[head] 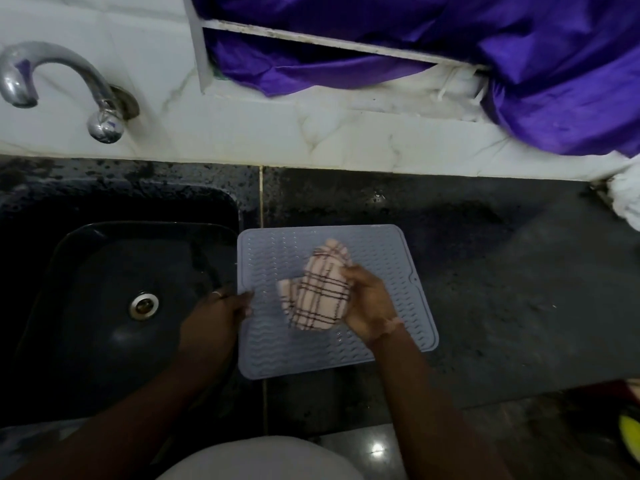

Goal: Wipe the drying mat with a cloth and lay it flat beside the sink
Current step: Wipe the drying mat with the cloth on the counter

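Grey ribbed mat lies flat; right hand grips bunched plaid cloth, left hand pinches its edge.

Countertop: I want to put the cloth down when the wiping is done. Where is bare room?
The dark countertop right of the drying mat is bare up to the wall. Crowded: on the mat, the right hand grips the cloth while the left hand holds its sink-side edge.
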Tool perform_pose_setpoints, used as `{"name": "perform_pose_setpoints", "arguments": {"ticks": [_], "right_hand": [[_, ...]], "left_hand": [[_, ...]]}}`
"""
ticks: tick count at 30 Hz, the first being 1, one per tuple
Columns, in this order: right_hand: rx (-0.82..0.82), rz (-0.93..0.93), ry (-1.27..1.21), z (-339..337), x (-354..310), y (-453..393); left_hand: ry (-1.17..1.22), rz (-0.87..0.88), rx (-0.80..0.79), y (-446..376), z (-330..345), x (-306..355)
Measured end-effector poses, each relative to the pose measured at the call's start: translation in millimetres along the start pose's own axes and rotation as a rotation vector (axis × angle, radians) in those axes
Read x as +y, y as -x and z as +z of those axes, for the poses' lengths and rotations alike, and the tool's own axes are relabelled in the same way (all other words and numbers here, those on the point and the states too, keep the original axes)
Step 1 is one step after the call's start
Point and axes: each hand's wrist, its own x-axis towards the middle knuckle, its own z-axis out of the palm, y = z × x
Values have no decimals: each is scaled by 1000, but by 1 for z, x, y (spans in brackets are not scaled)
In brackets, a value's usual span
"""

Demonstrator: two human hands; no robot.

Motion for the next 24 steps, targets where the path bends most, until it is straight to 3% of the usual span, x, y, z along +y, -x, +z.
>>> {"name": "perform_pose_setpoints", "arguments": {"ticks": [2,3,5,7,10,18,24], "right_hand": [[155,-82,50,-32,-15,10],[303,-116,225,-47,-19,12],[582,-179,870,-70,-24,19],[673,-214,1355,-84,-22,22],[667,-217,1509,-76,-9,26],[407,-147,1988,-69,-5,5],[309,-342,1897,-70,20,21]], "left_hand": [[54,-65,-3,-2,5,0],[55,-77,5,-2,6,0],[23,-63,19,-1,5,1],[-26,-32,21,1,5,2],[-47,-60,29,0,4,4],[-119,-19,61,1,3,10],[-154,-2,44,-1,6,7]]}}
